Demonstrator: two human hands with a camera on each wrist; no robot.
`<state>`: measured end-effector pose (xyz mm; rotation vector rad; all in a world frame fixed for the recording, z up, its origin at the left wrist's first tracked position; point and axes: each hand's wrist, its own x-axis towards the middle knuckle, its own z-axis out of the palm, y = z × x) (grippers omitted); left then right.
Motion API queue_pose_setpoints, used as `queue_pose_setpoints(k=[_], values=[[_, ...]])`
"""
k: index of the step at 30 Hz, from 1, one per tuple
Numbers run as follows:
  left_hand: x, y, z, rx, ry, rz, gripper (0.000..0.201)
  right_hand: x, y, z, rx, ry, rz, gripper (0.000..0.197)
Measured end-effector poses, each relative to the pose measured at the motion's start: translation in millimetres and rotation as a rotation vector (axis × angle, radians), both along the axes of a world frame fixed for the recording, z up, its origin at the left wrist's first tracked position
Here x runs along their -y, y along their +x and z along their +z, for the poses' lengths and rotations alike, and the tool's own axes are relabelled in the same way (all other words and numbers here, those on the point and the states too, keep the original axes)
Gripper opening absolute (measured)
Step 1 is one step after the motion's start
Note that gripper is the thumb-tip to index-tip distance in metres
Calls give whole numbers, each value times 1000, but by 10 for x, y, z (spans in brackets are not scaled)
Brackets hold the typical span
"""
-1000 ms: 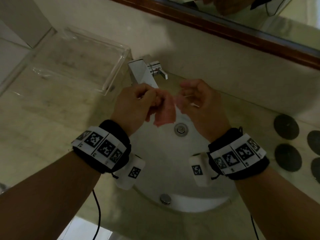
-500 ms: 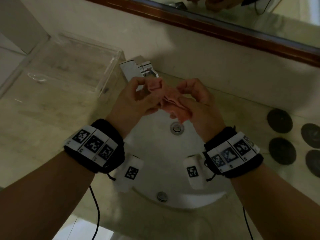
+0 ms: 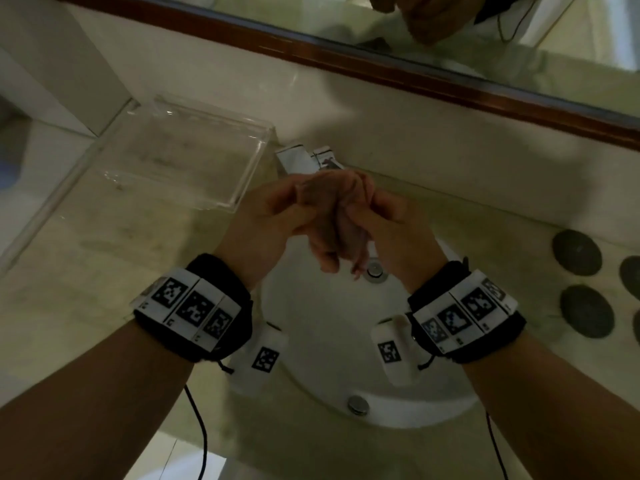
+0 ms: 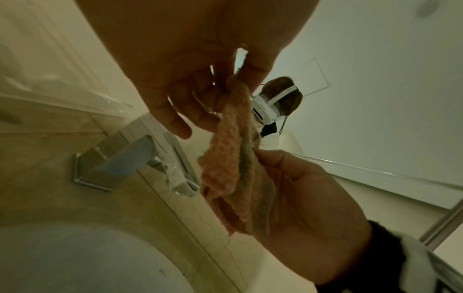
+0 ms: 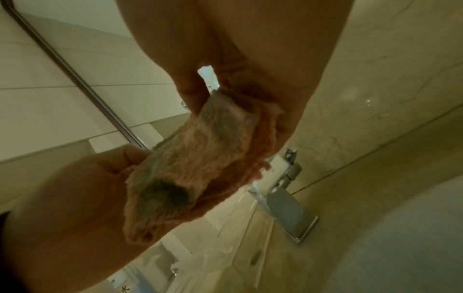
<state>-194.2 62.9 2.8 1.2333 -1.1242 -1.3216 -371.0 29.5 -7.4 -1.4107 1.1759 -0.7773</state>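
Note:
A small pink cloth [image 3: 348, 233] with grey stains is held folded between both hands above the white sink [image 3: 311, 323]. My left hand [image 3: 284, 216] grips its upper part with curled fingers. My right hand [image 3: 391, 223] clasps it from the other side, with the thumb on the fabric. The left wrist view shows the pink cloth [image 4: 233, 168] hanging from my left hand [image 4: 195, 83] onto the right hand's palm [image 4: 308, 208]. In the right wrist view the pink cloth [image 5: 190, 168] has a dark smudge and lies between my right hand [image 5: 238, 69] and the left hand [image 5: 70, 198].
A chrome faucet [image 3: 298, 157] stands just behind the hands. A clear plastic tray [image 3: 180, 157] sits on the marble counter at the left. Several dark round discs [image 3: 576, 251] lie at the right. A wood-framed mirror [image 3: 450, 46] runs along the back wall. The drain [image 3: 375, 271] is under the hands.
The cloth first dangled from my left hand with the right hand apart. The right hand then closed in, and the cloth is now folded and clasped between both hands.

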Motion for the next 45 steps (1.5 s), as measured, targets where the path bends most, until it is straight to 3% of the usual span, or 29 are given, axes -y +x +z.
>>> queue_pose_setpoints(k=[6,7,11,14,18,21,29,34,37,39,42,45], values=[[97,633,-9,-48,105,124,37,65,597,111,72,109,-59,15],[104,741,10,-50,107,118,38,66,710,130,56,116,-66,13],[177,1162,57,12,96,79,39,119,1096,157,-53,72,-29,36],[260,1440,72,58,64,50,23,205,1382,144,-140,-2,-4,40],[323,1708,37,236,-82,-10,14,351,1644,123,-116,28,-18,18],[398,1857,-29,250,-94,5,17,428,1716,144,-165,41,14,11],[774,2062,-129,558,-160,106,14,779,1860,181,-427,-267,-8,10],[1054,2144,-259,553,-163,134,16,918,2007,198,-569,-414,-91,2],[1088,2177,-428,600,-77,66,17,870,2058,18,-661,-411,-19,11],[1036,2199,-545,737,-15,-28,18,809,2058,-194,-801,-378,113,20],[936,2226,-670,853,69,-203,22,670,2080,-473,-970,-419,332,19],[883,2225,-695,969,51,-245,30,602,2091,-576,-1007,-430,366,23]])
